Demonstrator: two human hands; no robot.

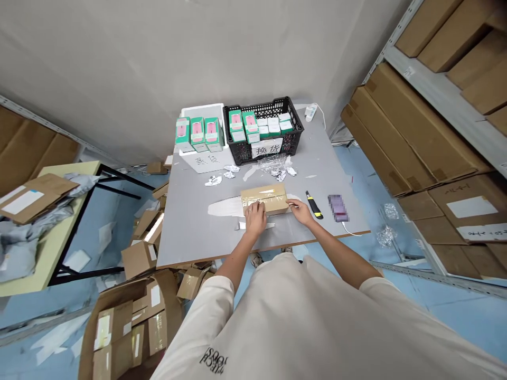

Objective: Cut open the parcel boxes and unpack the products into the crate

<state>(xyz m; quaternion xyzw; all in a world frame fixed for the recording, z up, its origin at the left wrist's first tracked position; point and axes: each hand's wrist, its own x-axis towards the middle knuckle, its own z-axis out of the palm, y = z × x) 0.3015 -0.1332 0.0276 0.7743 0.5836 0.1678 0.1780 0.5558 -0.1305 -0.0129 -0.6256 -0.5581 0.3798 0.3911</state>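
Note:
A tape-wrapped cardboard box (pixel 264 199) lies on the grey table (pixel 198 232), near its front edge. My left hand (pixel 255 217) is shut on the box's near side. My right hand (pixel 301 212) lies flat, its fingertips touching the box's right end. To the right of that hand are a yellow-and-black utility knife (pixel 314 205) and a phone (pixel 338 207) with a blurred screen and a white cable. White paper (pixel 224 207) lies under the box's left end.
At the table's back stand a black plastic crate (pixel 263 131) of green-and-white cartons and several matching cartons (pixel 198 133). Plastic scraps (pixel 275 166) lie before it. Shelves of cardboard boxes (pixel 420 126) fill the right; loose cardboard (pixel 130 332) lies at lower left.

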